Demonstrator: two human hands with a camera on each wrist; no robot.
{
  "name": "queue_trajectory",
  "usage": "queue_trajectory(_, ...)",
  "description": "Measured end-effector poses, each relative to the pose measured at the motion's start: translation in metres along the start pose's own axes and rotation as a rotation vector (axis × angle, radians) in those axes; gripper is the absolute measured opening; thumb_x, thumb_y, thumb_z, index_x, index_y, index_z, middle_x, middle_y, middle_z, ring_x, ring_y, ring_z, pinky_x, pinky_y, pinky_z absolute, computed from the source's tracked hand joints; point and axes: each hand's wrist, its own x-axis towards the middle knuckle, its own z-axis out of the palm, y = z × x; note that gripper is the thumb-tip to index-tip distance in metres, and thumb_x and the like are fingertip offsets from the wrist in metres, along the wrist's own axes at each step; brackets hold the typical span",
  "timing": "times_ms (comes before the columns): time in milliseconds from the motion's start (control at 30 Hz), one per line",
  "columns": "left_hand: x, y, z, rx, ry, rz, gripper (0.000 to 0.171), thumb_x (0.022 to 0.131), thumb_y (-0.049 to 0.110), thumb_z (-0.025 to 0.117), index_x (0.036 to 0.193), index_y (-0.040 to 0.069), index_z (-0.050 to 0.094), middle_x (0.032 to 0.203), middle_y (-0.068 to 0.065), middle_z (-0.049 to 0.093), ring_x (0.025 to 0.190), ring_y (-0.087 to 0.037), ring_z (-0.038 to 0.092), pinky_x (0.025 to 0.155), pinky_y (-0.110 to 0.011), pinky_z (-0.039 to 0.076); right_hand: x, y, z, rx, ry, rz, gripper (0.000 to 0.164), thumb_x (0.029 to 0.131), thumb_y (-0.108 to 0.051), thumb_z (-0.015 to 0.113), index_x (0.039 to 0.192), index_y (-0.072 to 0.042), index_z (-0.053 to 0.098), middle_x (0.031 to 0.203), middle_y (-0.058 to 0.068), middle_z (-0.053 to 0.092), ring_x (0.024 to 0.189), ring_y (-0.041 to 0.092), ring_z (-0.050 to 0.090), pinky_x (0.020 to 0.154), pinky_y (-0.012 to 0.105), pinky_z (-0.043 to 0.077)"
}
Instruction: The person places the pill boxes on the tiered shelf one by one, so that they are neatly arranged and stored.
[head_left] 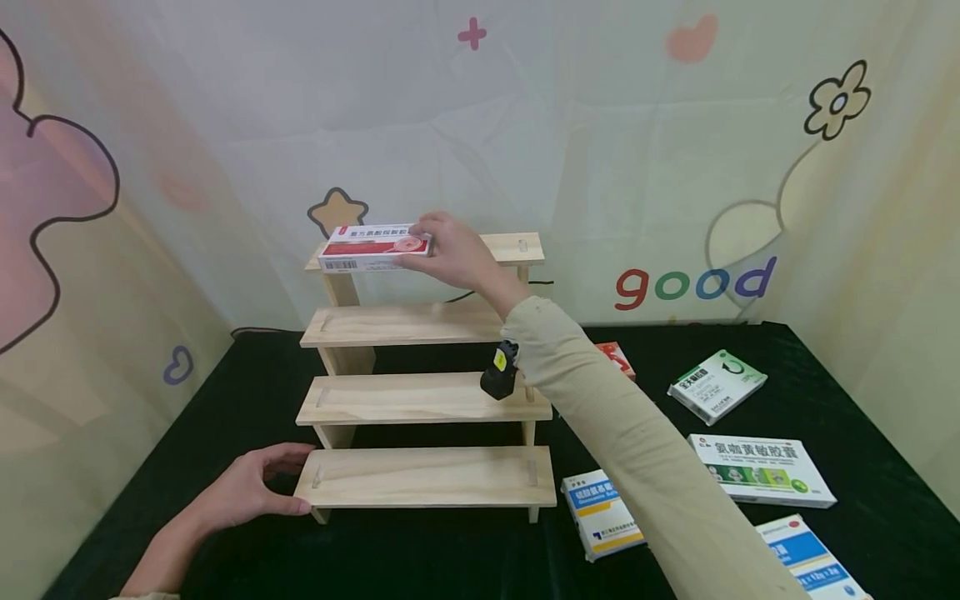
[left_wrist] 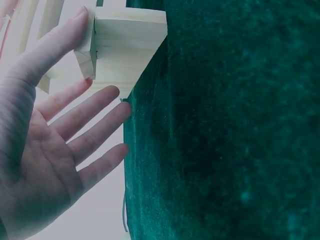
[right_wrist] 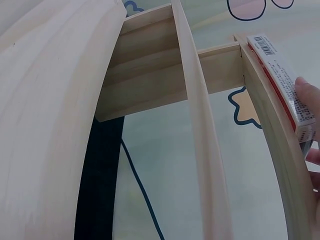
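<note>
My right hand [head_left: 457, 254] grips the right end of a white and red medicine box [head_left: 367, 250], thumb in front and fingers on top. The box lies lengthwise at the left of the top step of a four-step wooden display stand [head_left: 427, 475]. In the right wrist view, the box's barcoded side [right_wrist: 282, 75] faces the camera, along the top board. My left hand [head_left: 251, 487] is at the left end of the lowest step, thumb against its front corner. Its fingers [left_wrist: 92, 117] are spread and nearly straight in the left wrist view.
On the dark green cloth [head_left: 450, 558], right of the stand, lie a blue-and-yellow box [head_left: 603, 512], a green-and-white box [head_left: 718, 385], a wide white box [head_left: 765, 471], a blue-and-white box [head_left: 813, 558] and a red box [head_left: 617, 358] partly behind my right sleeve. A printed curtain [head_left: 600, 167] hangs behind.
</note>
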Motion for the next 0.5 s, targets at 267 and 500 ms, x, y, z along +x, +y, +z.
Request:
queue_trajectory(267, 0.0009, -0.0023, 0.0005, 0.009, 0.002, 0.003, 0.066, 0.072, 0.026, 0.076, 0.125, -0.002, 0.048, 0.117, -0.018, 0.056, 0.102, -0.031, 0.054, 0.086, -0.052, 0.042, -0.0013, 0.0014, -0.0022, -0.014, -0.004, -0.008, 0.058, 0.08, -0.048, 0.063, 0.123, -0.01, 0.055, 0.132, 0.006, 0.045, 0.117, 0.018, 0.041, 0.093, 0.032, 0.039)
queue_trajectory(500, 0.0008, -0.0032, -0.0002, 0.013, 0.003, 0.011, 0.065, 0.073, 0.026, 0.075, 0.124, -0.002, 0.048, 0.117, -0.019, 0.055, 0.102, -0.032, 0.054, 0.086, -0.052, 0.041, -0.0026, 0.003, -0.0081, -0.02, -0.015, 0.016, 0.063, 0.079, -0.049, 0.063, 0.128, -0.013, 0.051, 0.139, 0.006, 0.039, 0.126, 0.02, 0.036, 0.098, 0.035, 0.036)
